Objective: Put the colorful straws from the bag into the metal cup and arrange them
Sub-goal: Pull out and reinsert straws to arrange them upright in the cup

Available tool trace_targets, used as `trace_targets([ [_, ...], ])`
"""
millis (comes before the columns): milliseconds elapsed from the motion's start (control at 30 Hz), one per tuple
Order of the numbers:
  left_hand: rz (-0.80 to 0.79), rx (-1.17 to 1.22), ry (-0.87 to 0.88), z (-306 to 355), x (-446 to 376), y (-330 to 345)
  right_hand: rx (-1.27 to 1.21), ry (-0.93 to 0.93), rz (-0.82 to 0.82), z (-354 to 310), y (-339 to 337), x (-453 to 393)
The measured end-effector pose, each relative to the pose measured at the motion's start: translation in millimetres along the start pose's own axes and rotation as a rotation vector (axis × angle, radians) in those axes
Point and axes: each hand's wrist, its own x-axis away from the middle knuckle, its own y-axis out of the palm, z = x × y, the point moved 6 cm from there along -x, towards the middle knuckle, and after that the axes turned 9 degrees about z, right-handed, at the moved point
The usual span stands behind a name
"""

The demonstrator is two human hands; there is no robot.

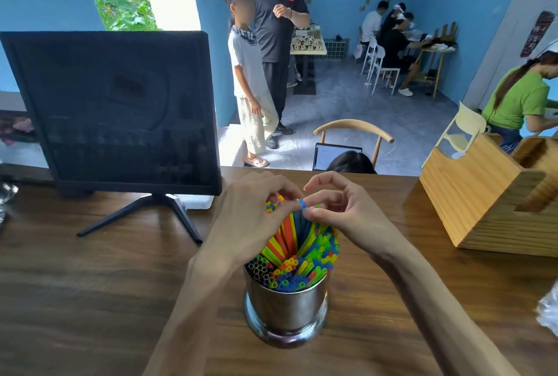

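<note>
Left hand [246, 218]: our fingers curl inward, pinching.
Right hand [344, 215]: our index finger arches up; the other fingertips pinch.
Forearms: ours converge forward, hands nearly touching.

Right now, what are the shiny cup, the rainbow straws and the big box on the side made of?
The cup looks like polished metal, probably steel: it mirrors the table. The straws look like thin plastic: bright, smooth tubes with ribbed bendy parts. The box looks like pale, unpainted wood, with grain lines showing.
</note>
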Motion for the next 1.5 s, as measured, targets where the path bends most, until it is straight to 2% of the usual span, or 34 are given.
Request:
trace_targets([
  [200, 0.043, 0.019, 0.006, -0.8, -0.7, -3.2, 0.100, -0.052, -0.018, -3.1, 1.7, 0.2],
  [500, 0.035, 0.080, -0.058, -6.9, -0.5, -2.4, 0.034, -0.062, 0.011, -1.7, 2.6, -0.1],
  [933, 0.107, 0.054, 0.026, -1.6, -0.5, -10.0, 0.053, -0.063, 0.054, -2.8, -6.3, 0.8],
  [1200, 0.000, 0.108, 0.006, -3.9, 0.2, -4.2, 0.190, -0.135, 0.006, -6.6, -2.0, -1.0],
  [1300, 0.009, 0.128, -0.003, -4.3, -1.8, -6.3, 0.191, -0.159, 0.004, -7.0, 1.7, -1.2],
  [1400, -0.069, 0.117, 0.002, -3.3, -0.5, -3.4, 0.177, -0.169, -0.003, -7.4, 4.2, -0.1],
  [1500, -0.038, 0.160, -0.055, -5.9, 0.9, -3.5, 0.179, -0.189, 0.014, -7.2, 4.1, 0.2],
])
